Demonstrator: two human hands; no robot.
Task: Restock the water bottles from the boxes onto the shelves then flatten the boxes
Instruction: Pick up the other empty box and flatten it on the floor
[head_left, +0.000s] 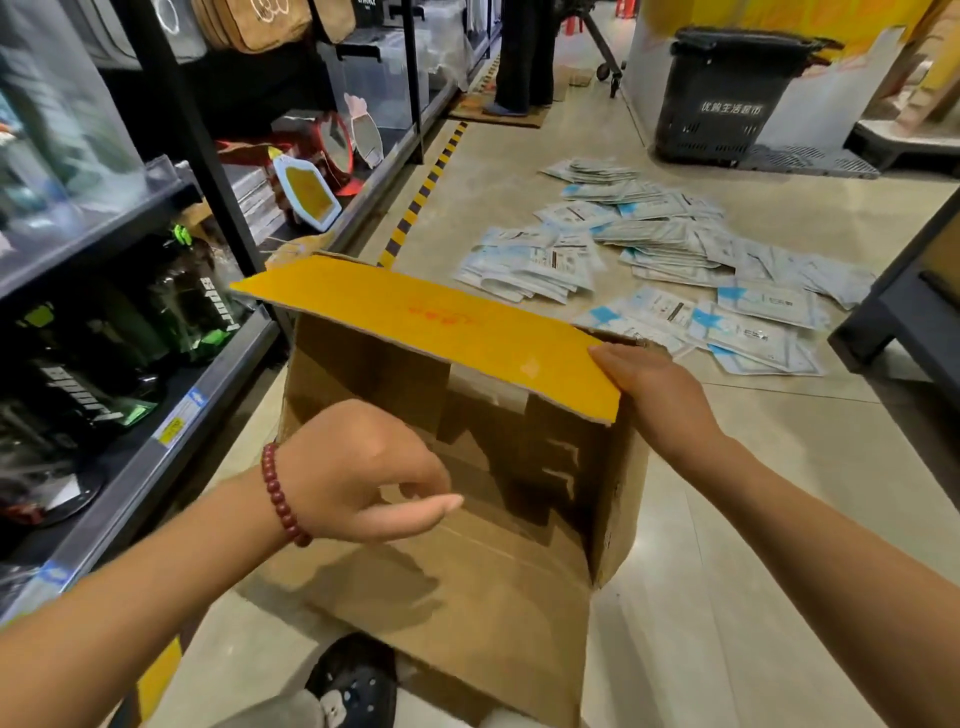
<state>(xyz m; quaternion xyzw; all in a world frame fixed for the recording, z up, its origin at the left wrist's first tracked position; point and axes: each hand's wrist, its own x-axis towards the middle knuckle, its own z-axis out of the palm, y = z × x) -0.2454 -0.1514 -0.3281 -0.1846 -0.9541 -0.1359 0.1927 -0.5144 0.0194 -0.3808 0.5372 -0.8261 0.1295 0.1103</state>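
An open cardboard box stands on the floor in front of me, brown inside with a yellow outer face on its far flap. No bottle shows inside it. My right hand grips the right corner of that yellow flap. My left hand, with a red bead bracelet on the wrist, hovers over the box's left side with fingers loosely curled and the thumb pointing right, holding nothing. Dark sport water bottles with green caps lie on the low shelf to my left.
Several white and blue packets are spread on the floor beyond the box. A black shopping basket stands at the back right. A person's legs stand down the aisle. A dark shelf frame juts in at right. My black shoe is below the box.
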